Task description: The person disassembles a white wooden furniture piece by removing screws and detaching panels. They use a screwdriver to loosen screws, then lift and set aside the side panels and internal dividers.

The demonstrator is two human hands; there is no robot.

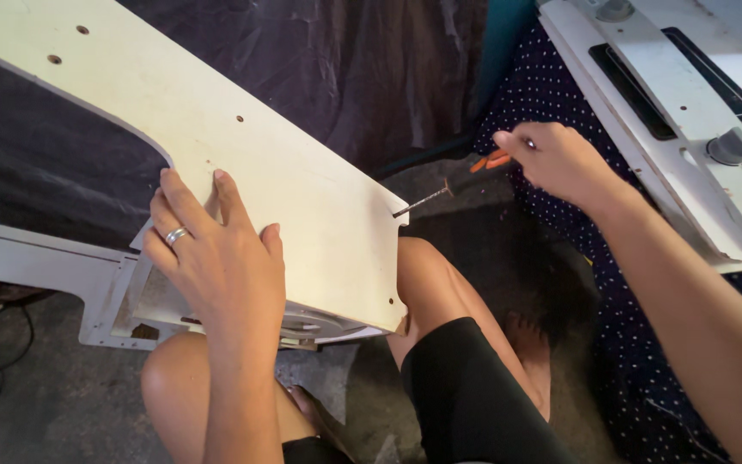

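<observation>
Across the person's knees lies a cream panel (242, 163) with small holes, tilted, its far end going off the top left. Its right edge hangs over dark floor (465, 249) with open room beside it. The left hand (212, 258) lies flat on the panel's near left part, fingers spread wide, a ring on one finger, holding nothing, just pressing down. The right hand (556, 159) is closed around the orange handle of a screwdriver (453, 185). The tool's thin tip touches the panel's right edge near the corner. Far right sits a white machine cover (689, 103) with knobs, on dotted blue cloth (551, 94), well apart from the panel.
</observation>
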